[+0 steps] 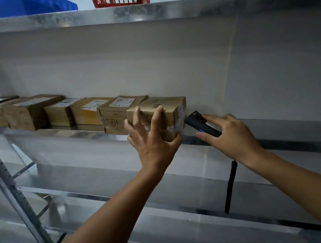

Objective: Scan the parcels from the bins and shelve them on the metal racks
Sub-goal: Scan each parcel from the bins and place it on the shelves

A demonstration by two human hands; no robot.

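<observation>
Left hand [153, 140]: grip spread over front of parcel [162, 111], thumb beneath, holding it. Right hand [230, 135]: grip pinching black scanner [199, 124], just right of parcel. Parcel: right end of row [59, 112], overhanging shelf [73, 131] edge, directly beyond left hand; probably pushes straight back.

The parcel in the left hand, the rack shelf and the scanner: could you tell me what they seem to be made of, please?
Parcel: matte brown cardboard, with what looks like glossy clear tape at its right end. Shelf: sheet metal, probably galvanised steel, judging by its mottled grey sheen. Scanner: black and matte, probably plastic.
</observation>
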